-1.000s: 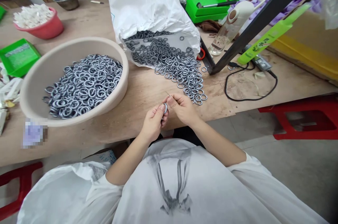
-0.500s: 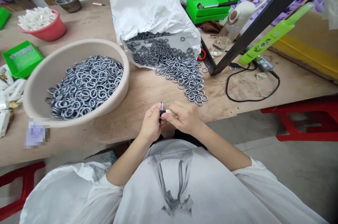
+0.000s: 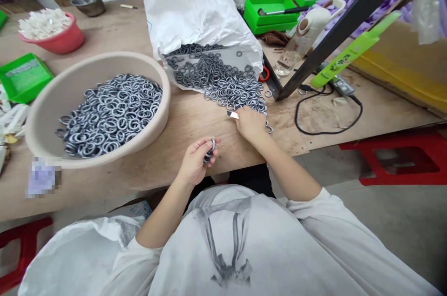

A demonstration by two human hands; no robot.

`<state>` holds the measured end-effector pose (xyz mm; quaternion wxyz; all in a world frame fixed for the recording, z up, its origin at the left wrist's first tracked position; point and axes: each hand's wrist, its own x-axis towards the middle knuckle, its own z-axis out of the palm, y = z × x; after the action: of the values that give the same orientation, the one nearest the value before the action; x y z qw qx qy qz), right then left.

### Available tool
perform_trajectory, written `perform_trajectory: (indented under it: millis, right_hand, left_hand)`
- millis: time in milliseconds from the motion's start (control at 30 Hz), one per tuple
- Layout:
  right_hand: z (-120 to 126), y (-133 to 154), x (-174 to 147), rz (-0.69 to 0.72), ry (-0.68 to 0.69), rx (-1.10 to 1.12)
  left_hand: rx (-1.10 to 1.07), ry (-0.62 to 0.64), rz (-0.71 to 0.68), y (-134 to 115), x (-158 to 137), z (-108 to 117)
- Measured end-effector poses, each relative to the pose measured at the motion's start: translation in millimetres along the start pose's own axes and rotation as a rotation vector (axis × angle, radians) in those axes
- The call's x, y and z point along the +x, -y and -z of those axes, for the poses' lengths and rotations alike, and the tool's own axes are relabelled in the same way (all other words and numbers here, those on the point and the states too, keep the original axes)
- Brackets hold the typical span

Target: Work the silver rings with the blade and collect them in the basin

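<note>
My left hand [image 3: 196, 160] is just over the table's front edge, with thumb and fingers closed around a few grey rings [image 3: 210, 151]; the exact number is hidden. To the right and farther forward, my right hand [image 3: 250, 123] is at the near end of the pile of loose rings [image 3: 240, 93]. A small knife-like tool [image 3: 233, 115] with a pale body and a dark flat end sticks out leftward from its closed fingers. Whether those fingertips also pinch a ring is hidden. The loose rings spill from the mouth of a white sack [image 3: 199, 7].
Left of my hands stands a big beige basin [image 3: 160, 121] holding many grey rings. A red bowl [image 3: 66, 42] of white pieces and a green tray [image 3: 26, 93] lie beyond it. On the right are a slanted black metal bar [image 3: 314, 65], a bottle [image 3: 296, 44] and a cable [image 3: 296, 117].
My hands have come apart. My right hand has moved forward to the ring pile with the tool, while my left hand keeps its rings and has shifted slightly left.
</note>
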<state>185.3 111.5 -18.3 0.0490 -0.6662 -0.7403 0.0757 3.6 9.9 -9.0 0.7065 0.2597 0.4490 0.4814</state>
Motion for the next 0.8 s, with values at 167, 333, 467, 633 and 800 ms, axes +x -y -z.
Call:
perform_trajectory:
  millis: [167, 333, 467, 633, 800]
  right_hand:
    - [3.6, 18.6, -31.2, 0.184, 0.104, 0.908]
    - [-3.7, 46.8, -66.8, 0.145, 0.198, 1.415]
    - [0.7, 40.5, -75.9, 0.216, -0.108, 1.167]
    - [15.8, 29.9, -81.1, 0.522, -0.163, 0.720]
    - [20.7, 34.6, -85.7, 0.539, -0.113, 0.648]
  left_hand:
    - [-0.052, -0.063, -0.029, 0.9, 6.5, 1.0]
    - [0.022, -0.075, -0.155, 12.7, 6.2, -10.9]
    - [-0.013, -0.018, -0.116, 9.5, 0.7, -13.9]
    - [-0.078, 0.019, -0.066, 3.3, -5.4, -14.3]
    - [-0.072, 0.058, -0.072, 3.9, -6.9, -12.5]
